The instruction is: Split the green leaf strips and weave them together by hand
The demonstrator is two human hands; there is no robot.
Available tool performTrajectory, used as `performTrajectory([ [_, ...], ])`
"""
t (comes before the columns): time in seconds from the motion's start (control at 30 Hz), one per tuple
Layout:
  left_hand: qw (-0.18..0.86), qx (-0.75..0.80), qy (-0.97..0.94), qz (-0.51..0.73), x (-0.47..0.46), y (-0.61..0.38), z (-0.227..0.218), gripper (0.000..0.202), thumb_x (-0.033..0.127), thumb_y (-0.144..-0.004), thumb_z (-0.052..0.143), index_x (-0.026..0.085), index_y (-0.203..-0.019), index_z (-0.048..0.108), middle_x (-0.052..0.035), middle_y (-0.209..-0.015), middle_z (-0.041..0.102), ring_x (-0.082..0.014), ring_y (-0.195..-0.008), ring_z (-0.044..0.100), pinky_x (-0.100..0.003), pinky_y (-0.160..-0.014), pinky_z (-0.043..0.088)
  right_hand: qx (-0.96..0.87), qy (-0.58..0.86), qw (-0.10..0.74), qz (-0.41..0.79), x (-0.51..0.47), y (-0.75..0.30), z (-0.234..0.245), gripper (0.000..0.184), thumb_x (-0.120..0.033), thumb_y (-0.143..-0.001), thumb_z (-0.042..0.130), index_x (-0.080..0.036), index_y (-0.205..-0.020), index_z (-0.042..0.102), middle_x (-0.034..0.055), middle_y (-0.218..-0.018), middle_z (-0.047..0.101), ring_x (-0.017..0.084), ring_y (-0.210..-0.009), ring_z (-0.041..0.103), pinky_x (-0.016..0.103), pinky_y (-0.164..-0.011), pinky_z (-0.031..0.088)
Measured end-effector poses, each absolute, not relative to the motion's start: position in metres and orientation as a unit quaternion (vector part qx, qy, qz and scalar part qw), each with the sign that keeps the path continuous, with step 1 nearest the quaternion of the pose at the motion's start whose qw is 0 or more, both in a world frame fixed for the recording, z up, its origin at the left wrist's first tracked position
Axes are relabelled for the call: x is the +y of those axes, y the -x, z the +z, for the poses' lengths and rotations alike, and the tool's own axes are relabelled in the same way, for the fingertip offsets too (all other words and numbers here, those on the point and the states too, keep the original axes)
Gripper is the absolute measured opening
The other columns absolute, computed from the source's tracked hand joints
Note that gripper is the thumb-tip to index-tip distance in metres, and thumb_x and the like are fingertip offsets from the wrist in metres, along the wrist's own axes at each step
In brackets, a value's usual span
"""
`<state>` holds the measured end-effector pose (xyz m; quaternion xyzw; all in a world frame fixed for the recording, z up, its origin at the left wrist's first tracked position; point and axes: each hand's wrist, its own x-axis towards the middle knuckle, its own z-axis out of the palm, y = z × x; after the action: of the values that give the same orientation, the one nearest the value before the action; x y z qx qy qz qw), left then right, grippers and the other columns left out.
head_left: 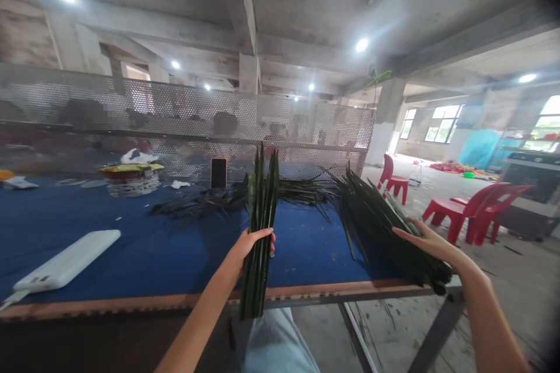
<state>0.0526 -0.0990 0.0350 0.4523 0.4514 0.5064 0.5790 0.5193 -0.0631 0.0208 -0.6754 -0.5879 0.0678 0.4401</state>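
My left hand (pixel 249 243) is wrapped round a bundle of long, narrow dark green leaves (pixel 263 198), which stands nearly upright over the table's front edge. The tips point up and the lower ends hang just past the edge. At the table's right end lies a large pile of the same leaves (pixel 376 218). My right hand (pixel 426 240) rests against the right side of that pile, its thumb and fingers apart; some fingertips are hidden among the leaves. Loose leaf scraps (pixel 210 201) are strewn along the back of the blue table (pixel 175 256).
A white power bank (pixel 70 259) with a cable lies at the left. Behind it are a round container (pixel 133 185) and an upright phone (pixel 219 173). A perforated metal screen (pixel 306 128) runs along the back. Red chairs (pixel 470 210) stand on the floor at right.
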Motion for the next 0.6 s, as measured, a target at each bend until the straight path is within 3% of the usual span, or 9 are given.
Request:
performTrajectory([
  [0.13,0.576,0.460,-0.463,0.492,-0.097,-0.050,0.033,0.018,0.036,-0.063,0.075,0.021,-0.065,0.064,-0.0049,-0.052,0.061,-0.0221,-0.060,0.064,-0.027,-0.052,0.048,-0.550,0.695,0.437,0.152,-0.068,-0.521,0.026,0.072,-0.066,-0.064,0.058,-0.013,-0.111,0.063,0.0203,-0.121,0.061,0.038,-0.117,0.054,0.049,-0.102,0.040],
  [0.3,0.570,0.439,-0.503,0.479,-0.095,-0.048,0.030,0.021,0.037,-0.066,0.075,0.018,-0.064,0.066,-0.0079,-0.058,0.065,-0.0218,-0.059,0.064,-0.029,-0.053,0.048,-0.532,0.663,0.522,0.075,-0.093,-0.501,0.051,0.054,-0.062,-0.070,0.057,-0.017,-0.098,0.067,0.0188,-0.104,0.067,0.039,-0.106,0.059,0.051,-0.095,0.042],
  [0.4,0.567,0.433,-0.512,0.478,-0.093,-0.051,0.029,0.023,0.034,-0.065,0.077,0.014,-0.070,0.068,-0.0098,-0.066,0.068,-0.0194,-0.059,0.064,-0.027,-0.052,0.047,-0.580,0.566,0.584,0.032,-0.107,-0.449,0.068,0.044,-0.057,-0.078,0.056,-0.021,-0.100,0.067,0.0137,-0.103,0.068,0.030,-0.103,0.061,0.042,-0.094,0.044],
  [0.5,0.571,0.430,-0.508,0.480,-0.094,-0.058,0.027,0.030,0.036,-0.063,0.079,0.012,-0.079,0.069,-0.0105,-0.077,0.070,-0.0185,-0.063,0.065,-0.025,-0.054,0.048,-0.720,0.434,0.522,0.142,-0.108,-0.371,0.062,0.038,-0.052,-0.084,0.053,-0.019,-0.094,0.068,0.0075,-0.091,0.070,0.023,-0.089,0.065,0.037,-0.084,0.050],
  [0.6,0.547,0.433,-0.508,0.504,-0.095,-0.065,0.026,0.038,0.044,-0.065,0.078,0.013,-0.085,0.068,-0.0083,-0.079,0.071,-0.0189,-0.066,0.065,-0.027,-0.060,0.050,-0.755,0.354,0.459,0.306,-0.095,-0.294,0.032,0.045,-0.055,-0.089,0.045,-0.016,-0.083,0.067,0.0033,-0.072,0.068,0.018,-0.067,0.063,0.031,-0.063,0.053],
])
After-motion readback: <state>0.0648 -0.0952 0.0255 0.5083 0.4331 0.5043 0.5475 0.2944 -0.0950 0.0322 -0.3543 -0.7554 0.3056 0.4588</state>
